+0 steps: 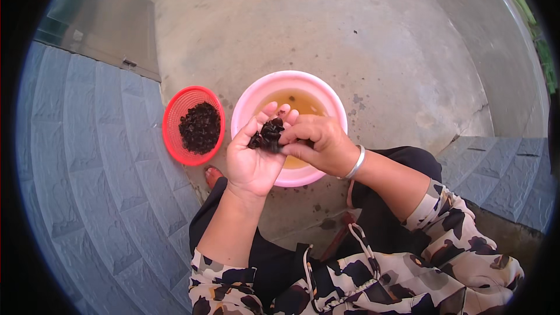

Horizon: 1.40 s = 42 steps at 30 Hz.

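Observation:
Dark, wet, frilly wood ear mushroom (270,134) rests in my left hand (252,160), which is turned palm up with its fingers curled round the clump. From the right, my right hand (318,140) pinches the clump's edge between thumb and forefinger; a silver bangle circles that wrist. Both hands are over a pink basin (245,100) holding cloudy yellowish-brown water (297,100). To the left of the basin, a red mesh basket (173,140) contains a heap of dark wood ear pieces (200,128). My fingers partly hide the clump.
Grey concrete floor (291,23) with damp spots surrounds the basin. A blue-grey brick-patterned wall (87,157) runs along the left, close to the basket, below a metal door (111,23). Similar tiles (501,169) lie at the right. My feet and dark-trousered knees flank the basin's near side.

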{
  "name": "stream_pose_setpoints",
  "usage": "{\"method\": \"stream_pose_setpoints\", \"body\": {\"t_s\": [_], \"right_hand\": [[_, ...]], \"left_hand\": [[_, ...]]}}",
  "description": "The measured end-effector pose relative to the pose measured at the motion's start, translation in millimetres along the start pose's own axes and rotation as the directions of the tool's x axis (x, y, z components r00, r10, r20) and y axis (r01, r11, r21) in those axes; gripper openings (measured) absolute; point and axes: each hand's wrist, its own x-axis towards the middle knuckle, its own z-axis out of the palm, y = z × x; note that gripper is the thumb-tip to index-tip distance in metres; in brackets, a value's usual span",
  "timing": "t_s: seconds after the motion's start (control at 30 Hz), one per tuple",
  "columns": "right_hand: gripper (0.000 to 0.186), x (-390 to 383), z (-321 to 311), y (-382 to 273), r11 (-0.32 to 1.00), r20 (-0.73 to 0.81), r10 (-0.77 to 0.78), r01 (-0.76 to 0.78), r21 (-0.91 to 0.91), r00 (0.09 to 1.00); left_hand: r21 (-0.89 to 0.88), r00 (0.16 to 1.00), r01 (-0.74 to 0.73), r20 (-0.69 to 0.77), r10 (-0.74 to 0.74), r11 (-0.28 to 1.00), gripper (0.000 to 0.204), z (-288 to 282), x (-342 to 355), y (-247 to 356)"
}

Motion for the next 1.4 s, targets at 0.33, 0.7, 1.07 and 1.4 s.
{"method": "stream_pose_setpoints", "body": {"t_s": [0.33, 0.7, 1.07, 1.4], "right_hand": [[0.015, 8, -29, 3, 0.581, 0.32, 0.529, -0.611, 0.538, 0.786], [0.012, 8, -34, 0, 0.483, 0.359, 0.485, -0.586, 0.651, 0.798], [0.007, 3, -11, 4, 0.994, -0.062, 0.107, -0.107, 0.004, 0.992], [0.005, 7, -30, 18, 0.821, -0.06, 0.496, -0.445, 0.357, 0.866]], "left_hand": [[0.348, 0.99, 0.094, -0.129, -0.052, 0.933, 0.021, 3, -9, -4], [0.689, 0.99, -0.018, -0.087, 0.107, 0.725, 0.01, 11, -10, -7], [0.81, 0.966, -0.177, 0.035, 0.255, 0.559, 0.01, 1, -6, -14], [0.531, 0.961, -0.198, -0.061, 0.27, 0.824, 0.008, 7, -4, -10]]}}
